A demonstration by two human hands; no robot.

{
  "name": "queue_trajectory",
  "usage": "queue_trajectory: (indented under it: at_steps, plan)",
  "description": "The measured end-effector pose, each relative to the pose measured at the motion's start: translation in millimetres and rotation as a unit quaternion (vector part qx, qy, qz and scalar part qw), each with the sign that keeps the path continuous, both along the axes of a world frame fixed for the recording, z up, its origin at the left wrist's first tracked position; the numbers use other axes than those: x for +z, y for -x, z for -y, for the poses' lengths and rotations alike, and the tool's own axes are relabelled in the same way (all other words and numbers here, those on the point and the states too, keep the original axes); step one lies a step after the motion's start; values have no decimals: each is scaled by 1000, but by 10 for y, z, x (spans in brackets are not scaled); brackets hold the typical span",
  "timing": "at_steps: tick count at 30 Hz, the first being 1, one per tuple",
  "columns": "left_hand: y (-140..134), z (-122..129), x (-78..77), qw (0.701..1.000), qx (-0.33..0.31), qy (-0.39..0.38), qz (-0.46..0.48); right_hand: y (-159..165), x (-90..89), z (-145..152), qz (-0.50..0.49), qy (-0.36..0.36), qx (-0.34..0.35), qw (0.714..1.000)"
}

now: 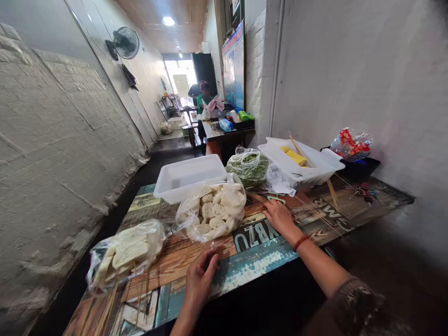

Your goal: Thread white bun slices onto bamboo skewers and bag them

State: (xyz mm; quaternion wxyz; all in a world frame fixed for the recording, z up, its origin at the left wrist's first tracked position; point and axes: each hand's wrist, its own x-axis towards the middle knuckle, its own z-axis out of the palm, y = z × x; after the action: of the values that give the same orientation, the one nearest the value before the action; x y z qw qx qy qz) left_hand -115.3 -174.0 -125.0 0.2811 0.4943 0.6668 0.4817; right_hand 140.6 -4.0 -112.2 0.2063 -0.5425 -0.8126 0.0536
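My left hand [201,276] rests at the table's near edge, fingers loosely curled and thumb apart, with nothing visible in it. Just beyond it sits a clear plastic bag of pale, round, porous slices [215,210]. My right hand [279,215] reaches over the table, palm down, its fingers apart and bent toward the surface. Thin wooden skewers [257,197] lie by its fingertips, and a light green handle [276,199] is right beside them. Whether the fingertips touch a skewer is unclear. To the left lies another clear bag with pale white slabs [128,252].
Behind the slices stands a white plastic tray [191,161]. A bag of green vegetables [248,168] sits by a white container [322,164] holding yellow pieces [294,156]. Loose skewers [320,212] and keys [366,192] lie right. A person [204,98] is at a farther table.
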Motion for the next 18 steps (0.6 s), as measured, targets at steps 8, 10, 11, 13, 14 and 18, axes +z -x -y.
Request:
queue_trajectory:
  at_steps: [8,10,11,13,14,18]
  plan:
    - [34,75,-169,998,-12,-38,39,113,100,-191,168,68,-47,982]
    - [43,70,-183,998,-8,-51,43,144,151,-210,199,89,-53,974]
    - [40,75,-183,997,-8,-58,45,159,171,-205,212,100,-52,971]
    - [22,102,-176,996,-16,-72,43,190,195,-169,235,120,-41,964]
    - [9,121,-174,996,-29,-80,35,205,198,-146,247,129,-34,960]
    - [-20,164,-197,996,-14,-87,9,265,152,-103,281,142,-6,949]
